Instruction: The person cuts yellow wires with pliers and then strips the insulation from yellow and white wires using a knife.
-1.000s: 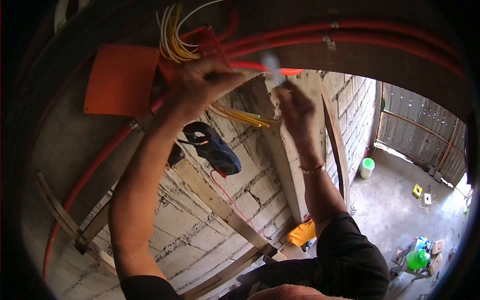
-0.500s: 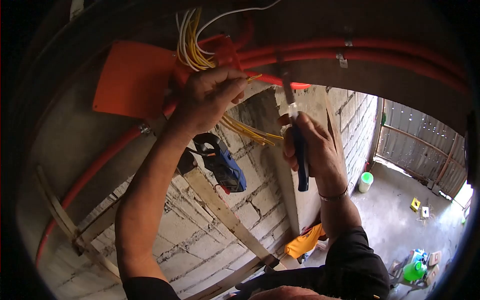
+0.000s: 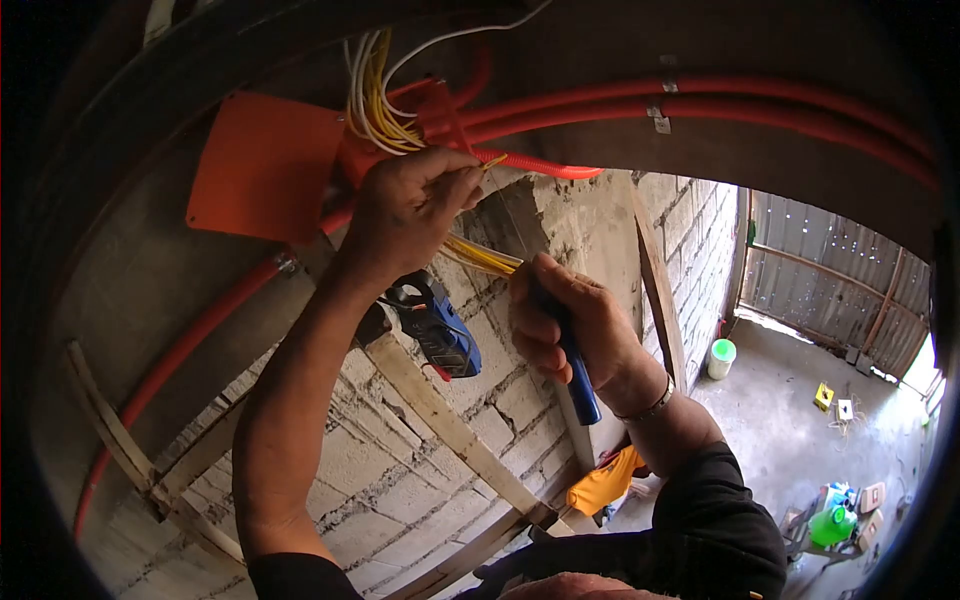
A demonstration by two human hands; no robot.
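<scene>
While the left hand [image 3: 412, 212] keeps its pinch up by the junction box, the right hand [image 3: 578, 322] has dropped and tipped over. Half a second ago the blue-handled tool [image 3: 580, 380] stood upright with its grey blade pointing up across the red conduits [image 3: 780, 97]; now the handle slants and no blade shows, hidden or turned away, can't tell. So tool and wire look well apart, probably a gap between strokes.

Left: thumb and fingertips nearly closed on the yellow wire [image 3: 497, 161], short tip sticking out past them, just below the orange junction box [image 3: 440, 105]. Right: fist wrapped round the tool handle, butt end out below the fingers. Loose yellow bundle [image 3: 480, 257] hangs between the hands, its ends reaching the right fingertips in view; touching or not, unclear.

Edges: left side is tight. Box and its square orange cover [image 3: 265, 165] sit close above and left of that hand, a coil of white and yellow wire [image 3: 375, 95] above it, clamp meter [image 3: 440, 330] just below the wrist. Corrugated orange tube [image 3: 550, 165] runs right from the box, above the right hand. Concrete post [image 3: 592, 225] stands behind that hand, depth hard to judge. Most open room: right and below, past the forearm, over the floor [image 3: 760, 430].
</scene>
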